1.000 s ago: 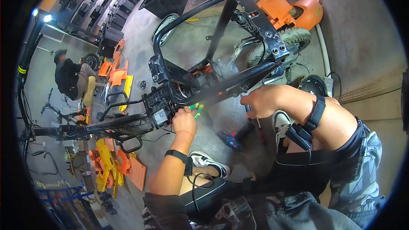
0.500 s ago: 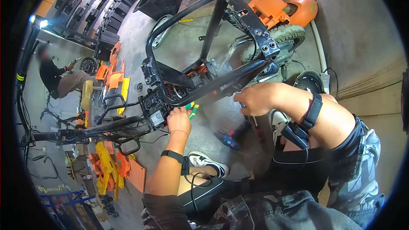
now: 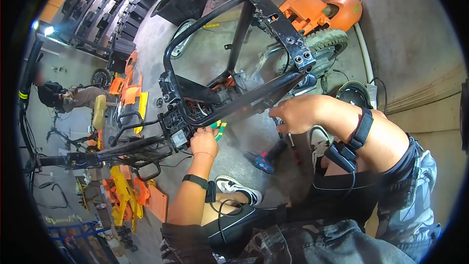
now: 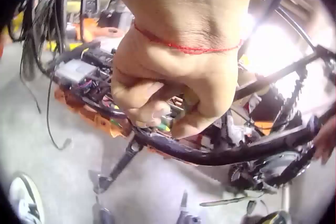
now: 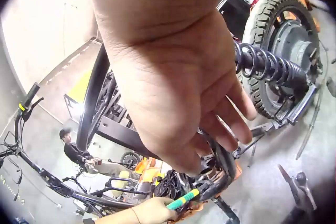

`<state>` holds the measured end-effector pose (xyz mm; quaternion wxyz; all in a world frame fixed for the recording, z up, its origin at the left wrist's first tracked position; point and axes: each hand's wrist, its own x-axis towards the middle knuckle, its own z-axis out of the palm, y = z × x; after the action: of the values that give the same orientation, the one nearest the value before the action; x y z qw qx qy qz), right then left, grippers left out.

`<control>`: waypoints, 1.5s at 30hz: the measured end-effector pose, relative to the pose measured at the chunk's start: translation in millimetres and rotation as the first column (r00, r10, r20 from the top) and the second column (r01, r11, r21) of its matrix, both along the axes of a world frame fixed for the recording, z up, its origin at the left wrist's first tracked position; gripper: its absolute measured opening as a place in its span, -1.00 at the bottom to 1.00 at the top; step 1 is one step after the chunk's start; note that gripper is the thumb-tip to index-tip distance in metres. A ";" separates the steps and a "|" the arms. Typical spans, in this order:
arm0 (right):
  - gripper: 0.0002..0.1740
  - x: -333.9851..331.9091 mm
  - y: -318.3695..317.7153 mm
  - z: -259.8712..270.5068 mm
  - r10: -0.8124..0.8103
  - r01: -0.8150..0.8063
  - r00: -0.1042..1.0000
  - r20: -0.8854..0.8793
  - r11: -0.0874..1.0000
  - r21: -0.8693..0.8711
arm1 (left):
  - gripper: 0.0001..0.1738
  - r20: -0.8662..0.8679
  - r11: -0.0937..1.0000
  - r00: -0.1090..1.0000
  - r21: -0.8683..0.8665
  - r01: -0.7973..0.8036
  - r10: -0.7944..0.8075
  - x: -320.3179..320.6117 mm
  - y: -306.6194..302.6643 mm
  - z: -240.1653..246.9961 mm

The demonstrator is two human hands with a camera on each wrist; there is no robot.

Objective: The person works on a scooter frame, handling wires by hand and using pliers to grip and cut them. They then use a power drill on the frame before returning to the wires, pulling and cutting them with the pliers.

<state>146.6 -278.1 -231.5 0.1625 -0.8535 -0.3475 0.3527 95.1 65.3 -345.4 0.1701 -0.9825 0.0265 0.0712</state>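
Observation:
My left hand [image 3: 204, 143] grips pliers [image 3: 221, 131] with green and yellow handles, close to the wiring and control box [image 3: 179, 137] of a black vehicle frame [image 3: 215, 116]. In the left wrist view its curled fingers [image 4: 149, 113] hide most of the tool. The right wrist view shows a handle of the pliers [image 5: 182, 199] sticking out past the fist. My right hand [image 3: 295, 114] is beside the lower frame tube, to the right of the left one. Its fingers [image 5: 226, 129] are loosely bent and overlap the black tubing, with nothing visible in the palm.
A power drill [image 3: 264, 160] and a red-handled tool [image 3: 297, 155] lie on the floor before my shoes. The rear wheel [image 3: 326, 44] and orange body panels [image 3: 305, 10] are at the back right. Orange and yellow parts [image 3: 128, 193] lie left; another person [image 3: 58, 95] sits beyond.
The head view has shifted slightly, so the frame appears further left. My left hand stays on the pliers by the wiring; the right stays beside the tube. The other person's posture has changed.

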 end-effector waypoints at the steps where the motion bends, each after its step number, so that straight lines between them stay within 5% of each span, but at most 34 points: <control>1: -0.45 0.2 0.1 0.2 -0.006 0.006 1.000 0.002 1.000 0.015 | -0.65 -0.002 1.000 1.000 -0.004 -0.004 0.004 2.9 1.7 -2.3; 2: -0.45 0.5 0.8 -0.4 -0.002 0.002 1.000 0.000 1.000 0.013 | -0.70 -0.246 0.902 0.943 -0.313 -0.297 0.225 9.8 5.0 -6.4; 3: -0.45 1.1 1.8 -1.0 -0.002 0.002 1.000 0.000 1.000 0.008 | -0.74 -0.522 0.638 0.789 -0.496 -0.589 0.324 18.0 -1.0 2.6; 4: -0.45 2.0 2.8 -1.4 -0.002 0.002 1.000 0.003 1.000 0.004 | -0.79 -0.802 0.145 0.456 -0.435 -0.888 0.386 23.2 -2.5 15.4; 7: -0.43 2.6 2.2 -3.0 -0.007 0.007 1.000 0.015 1.000 0.025 | -0.80 -0.835 0.063 0.397 -0.405 -0.912 0.380 26.4 15.5 -2.7; 8: -0.43 2.6 -0.2 -2.6 -0.010 0.010 1.000 0.017 1.000 0.025 | -0.78 -0.639 0.545 0.697 -0.475 -0.690 0.325 22.6 10.9 0.1; 9: -0.42 2.3 -3.3 -2.4 -0.015 0.015 1.000 0.015 1.000 0.016 | -0.79 -0.289 0.916 0.936 -0.283 -0.286 0.203 15.0 8.6 -2.5; 11: -0.42 4.8 -5.9 -2.7 -0.017 0.017 1.000 0.019 1.000 0.014 | -0.70 -0.008 0.983 0.995 -0.151 -0.102 0.102 2.1 -8.2 0.2; 15: -0.39 6.8 -3.4 8.5 -0.015 0.015 1.000 0.020 1.000 -0.005 | -0.58 -0.065 0.963 0.974 -0.147 -0.226 0.219 4.9 -17.8 15.7; 19: -0.35 8.0 2.9 6.0 -0.002 0.001 0.999 -0.047 1.000 -0.017 | -0.63 -0.466 0.682 0.793 -0.430 -0.591 0.392 15.6 1.4 11.7; 21: -0.35 8.1 3.5 6.9 0.009 -0.009 1.000 -0.027 1.000 -0.014 | -0.57 -0.731 0.394 0.502 -0.339 -0.855 0.461 21.7 -0.5 23.8; 25: -0.40 5.2 1.2 17.0 -0.061 0.061 0.997 -0.039 0.998 0.015 | -0.45 -0.763 0.284 0.503 -0.418 -0.863 0.406 20.1 0.8 14.2; 28: -0.37 5.7 0.6 16.1 -0.037 0.036 0.999 -0.024 0.999 -0.030 | -0.22 -0.693 0.685 0.656 -0.321 -0.654 0.300 18.4 -2.9 18.6; 29: -0.36 6.1 1.5 14.3 -0.026 0.025 0.999 -0.031 0.999 -0.039 | -0.22 -0.692 0.678 0.655 -0.327 -0.658 0.303 18.7 -0.8 11.5; 31: -0.36 5.4 4.2 17.0 -0.026 0.024 0.999 -0.037 0.998 -0.058 | -0.19 -0.611 0.836 0.739 -0.221 -0.503 0.284 17.8 2.8 -6.6; 39: -0.38 2.8 4.1 10.5 -0.030 0.030 1.000 0.006 0.999 -0.025 | -0.26 -0.531 0.902 0.814 -0.192 -0.386 0.235 27.3 8.1 -17.7; 45: -0.38 2.6 -1.3 9.4 -0.050 0.050 0.999 -0.007 0.997 -0.052 | -0.44 -0.665 0.875 0.690 -0.114 -0.470 0.284 46.1 -6.2 -2.1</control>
<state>149.2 -279.4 -222.2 0.1506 -0.8644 -0.3162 0.3607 141.1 59.1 -347.5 -0.0058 -0.8983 -0.1131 0.4246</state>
